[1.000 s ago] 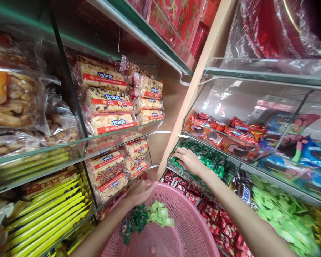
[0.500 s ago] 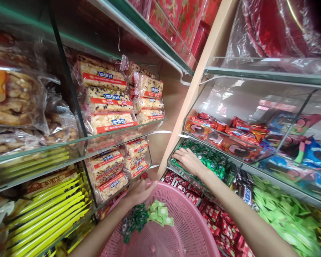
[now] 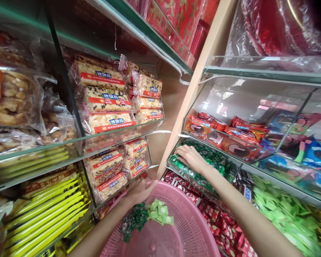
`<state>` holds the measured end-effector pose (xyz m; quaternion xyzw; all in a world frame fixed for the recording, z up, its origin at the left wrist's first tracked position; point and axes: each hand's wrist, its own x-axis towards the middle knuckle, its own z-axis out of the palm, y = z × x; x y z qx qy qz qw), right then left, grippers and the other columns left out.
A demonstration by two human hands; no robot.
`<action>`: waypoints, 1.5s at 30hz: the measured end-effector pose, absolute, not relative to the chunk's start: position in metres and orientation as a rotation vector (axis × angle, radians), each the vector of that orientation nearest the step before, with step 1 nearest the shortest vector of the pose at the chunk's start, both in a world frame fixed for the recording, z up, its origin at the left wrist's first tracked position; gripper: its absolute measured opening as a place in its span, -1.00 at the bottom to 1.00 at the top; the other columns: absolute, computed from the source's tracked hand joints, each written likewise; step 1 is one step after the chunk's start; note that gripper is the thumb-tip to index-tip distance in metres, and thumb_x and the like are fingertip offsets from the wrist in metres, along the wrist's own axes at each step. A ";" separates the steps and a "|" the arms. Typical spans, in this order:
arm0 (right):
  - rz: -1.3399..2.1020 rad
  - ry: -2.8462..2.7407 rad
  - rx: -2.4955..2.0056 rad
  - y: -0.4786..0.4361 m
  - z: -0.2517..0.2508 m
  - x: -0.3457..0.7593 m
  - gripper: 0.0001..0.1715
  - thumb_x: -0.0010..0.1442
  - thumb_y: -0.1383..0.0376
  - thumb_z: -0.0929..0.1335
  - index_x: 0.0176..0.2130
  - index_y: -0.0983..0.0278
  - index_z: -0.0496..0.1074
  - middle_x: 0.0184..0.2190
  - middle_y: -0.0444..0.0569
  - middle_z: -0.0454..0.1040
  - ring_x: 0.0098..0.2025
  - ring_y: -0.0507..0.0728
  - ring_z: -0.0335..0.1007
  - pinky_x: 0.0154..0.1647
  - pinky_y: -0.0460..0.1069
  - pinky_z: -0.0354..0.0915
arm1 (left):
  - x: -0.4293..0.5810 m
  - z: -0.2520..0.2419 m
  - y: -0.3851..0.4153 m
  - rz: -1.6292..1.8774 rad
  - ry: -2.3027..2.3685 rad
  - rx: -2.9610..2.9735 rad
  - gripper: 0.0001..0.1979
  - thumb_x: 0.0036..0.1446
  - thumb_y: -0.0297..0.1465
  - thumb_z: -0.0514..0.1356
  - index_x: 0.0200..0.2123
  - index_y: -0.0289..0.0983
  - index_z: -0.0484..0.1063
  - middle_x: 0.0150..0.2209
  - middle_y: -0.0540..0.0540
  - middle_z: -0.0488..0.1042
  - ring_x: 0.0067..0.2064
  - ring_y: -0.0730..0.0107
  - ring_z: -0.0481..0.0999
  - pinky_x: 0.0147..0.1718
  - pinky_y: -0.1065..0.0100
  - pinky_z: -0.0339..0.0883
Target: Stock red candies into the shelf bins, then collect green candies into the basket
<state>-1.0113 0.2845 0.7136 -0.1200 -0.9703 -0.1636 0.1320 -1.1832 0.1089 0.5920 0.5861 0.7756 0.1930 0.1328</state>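
Observation:
My left hand (image 3: 139, 191) grips the far rim of a pink plastic basket (image 3: 196, 214), its thumb lying along the edge. Inside the basket are a pile of dark green wrapped candies (image 3: 135, 218) and a smaller pile of light green packets (image 3: 160, 212). My right hand (image 3: 190, 157) reaches into a clear bin of green wrapped candies (image 3: 216, 161), fingers bent down among them. The fingertips are partly hidden, so I cannot make out whether they hold any candy.
Wrapped rice bars (image 3: 109, 98) and yellow packets (image 3: 53, 210) fill the left shelves. A wooden post (image 3: 187, 100) stands at the corner. On the right are red snack packs (image 3: 246, 130), light green packets (image 3: 286, 214) and red packets (image 3: 224, 228) in bins, with glass shelf edges above.
My right hand has shifted slightly right within the green candies, its fingers curling a little more. My left hand keeps its place on the basket rim.

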 end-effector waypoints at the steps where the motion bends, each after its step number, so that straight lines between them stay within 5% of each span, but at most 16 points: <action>1: -0.413 -2.806 -0.355 0.285 0.717 -1.010 -0.83 0.24 0.28 0.22 -0.19 0.26 0.35 -0.22 0.01 0.41 -0.16 0.14 0.22 -0.20 0.01 0.10 | -1.183 0.592 0.110 0.559 2.247 1.701 -0.32 0.15 0.07 -0.31 -0.10 -0.17 0.42 -0.10 -0.18 0.51 -0.04 0.08 0.46 -0.10 0.17 0.24; 11: 0.354 -2.549 -0.701 0.303 0.729 -0.989 -0.78 0.10 0.17 0.26 -0.34 0.29 0.32 -0.46 -0.10 0.41 -0.43 0.05 0.29 -0.37 -0.06 0.19 | -1.180 0.593 0.112 0.536 2.235 1.679 -0.36 0.16 0.05 -0.27 -0.10 -0.18 0.43 -0.10 -0.17 0.51 -0.04 0.09 0.46 -0.07 0.16 0.23; 23: -0.063 -2.659 -0.921 0.299 0.710 -1.010 -0.81 0.17 0.22 0.23 -0.29 0.25 0.36 -0.42 -0.05 0.47 -0.36 0.09 0.36 -0.36 -0.08 0.10 | -1.180 0.590 0.112 0.517 2.254 1.694 -0.36 0.16 0.05 -0.28 -0.09 -0.18 0.41 -0.10 -0.17 0.52 -0.05 0.08 0.47 -0.10 0.17 0.24; 45: -0.149 -2.575 -0.979 0.280 0.695 -1.014 -0.68 0.20 0.11 0.25 -0.18 0.29 0.35 -0.24 0.06 0.43 -0.21 0.15 0.37 -0.28 -0.05 0.17 | -1.182 0.592 0.111 0.531 2.245 1.710 -0.36 0.17 0.03 -0.28 -0.11 -0.21 0.41 -0.10 -0.18 0.51 -0.06 0.10 0.46 -0.11 0.19 0.23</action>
